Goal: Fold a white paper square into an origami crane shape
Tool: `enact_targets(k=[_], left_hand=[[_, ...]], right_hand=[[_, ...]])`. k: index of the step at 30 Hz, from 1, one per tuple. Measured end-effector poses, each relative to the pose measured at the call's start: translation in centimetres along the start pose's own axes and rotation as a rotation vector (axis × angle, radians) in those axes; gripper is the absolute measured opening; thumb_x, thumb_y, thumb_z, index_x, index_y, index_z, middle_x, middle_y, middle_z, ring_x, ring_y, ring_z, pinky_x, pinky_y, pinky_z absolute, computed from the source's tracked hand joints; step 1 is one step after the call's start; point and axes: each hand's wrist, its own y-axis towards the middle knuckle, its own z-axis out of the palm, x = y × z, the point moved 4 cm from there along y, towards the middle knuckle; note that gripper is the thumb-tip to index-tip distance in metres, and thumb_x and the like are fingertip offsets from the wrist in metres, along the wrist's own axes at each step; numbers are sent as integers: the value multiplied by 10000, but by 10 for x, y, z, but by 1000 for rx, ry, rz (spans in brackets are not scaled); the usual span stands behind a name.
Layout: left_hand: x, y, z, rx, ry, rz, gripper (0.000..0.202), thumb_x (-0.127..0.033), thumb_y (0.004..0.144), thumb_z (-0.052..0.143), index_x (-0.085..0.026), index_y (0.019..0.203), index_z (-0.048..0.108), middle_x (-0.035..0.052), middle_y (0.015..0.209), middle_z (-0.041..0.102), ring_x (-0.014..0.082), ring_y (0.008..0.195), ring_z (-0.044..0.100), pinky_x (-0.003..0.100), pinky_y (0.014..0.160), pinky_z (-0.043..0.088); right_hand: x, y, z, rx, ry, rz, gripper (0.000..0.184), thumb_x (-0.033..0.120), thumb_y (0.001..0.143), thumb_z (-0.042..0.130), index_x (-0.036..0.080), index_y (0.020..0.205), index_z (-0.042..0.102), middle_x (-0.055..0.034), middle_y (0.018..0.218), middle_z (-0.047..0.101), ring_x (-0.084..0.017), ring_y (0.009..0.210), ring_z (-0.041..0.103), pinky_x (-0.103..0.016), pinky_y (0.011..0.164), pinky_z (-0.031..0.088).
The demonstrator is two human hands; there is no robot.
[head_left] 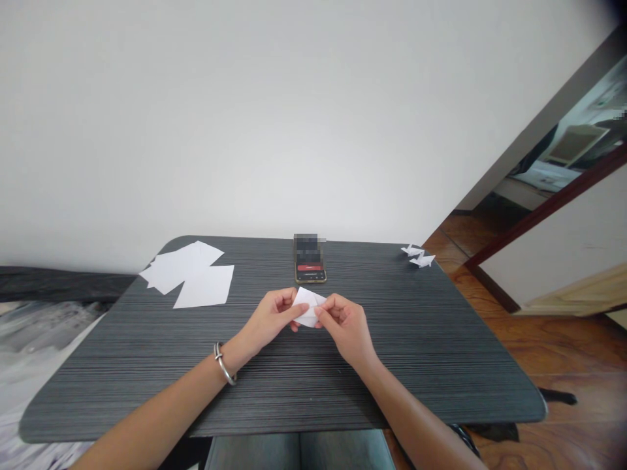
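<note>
The left hand (272, 320) and right hand (347, 326) pinch a folded white paper (308, 307) between fingers and thumbs, just above the table (343, 378). Ahead, a phone (310, 258) shows a red bar (310, 267), its writing unreadable; loose sheets (196, 275) and two paper cranes (418, 256) lie farther off.

Soft, even light is falling across the pale wall (274, 117), leaving faint shadows on the dark table (431, 385), while the lens is bending the edges and blurring the top-right corner.
</note>
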Motion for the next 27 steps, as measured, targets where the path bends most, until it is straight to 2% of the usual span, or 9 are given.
enact_targets(k=[13, 17, 20, 27], left_hand=[[0, 1, -1, -5, -8, 17, 278, -352, 732, 578, -125, 620, 465, -28, 557, 502, 68, 493, 461, 175, 438, 408], [-3, 0, -7, -62, -44, 64, 210, -334, 754, 562, -143, 797, 488, -42, 591, 490, 83, 536, 481, 183, 458, 433], [-6, 0, -9, -53, -40, 107, 287, -261, 709, 628, -163, 914, 452, -53, 617, 497, 81, 550, 490, 190, 485, 448], [-8, 0, -8, -8, -58, 58, 259, -217, 682, 654, -146, 815, 443, -18, 695, 547, 65, 550, 495, 181, 485, 440]], right_hand=[[1, 0, -1, -33, -32, -5, 169, 250, 722, 580, 171, 598, 498, 11, 507, 573, -126, 475, 554, -229, 481, 434], [2, 0, -3, -47, -48, -2, 166, 239, 722, 576, 170, 594, 496, 18, 491, 561, -122, 463, 545, -224, 481, 421], [3, 0, -4, -56, -59, -6, 167, 243, 725, 574, 172, 596, 495, 24, 493, 553, -122, 466, 545, -225, 486, 419], [3, 0, -5, -75, -39, -2, 171, 249, 727, 576, 174, 600, 490, 25, 505, 557, -123, 474, 551, -224, 483, 420]])
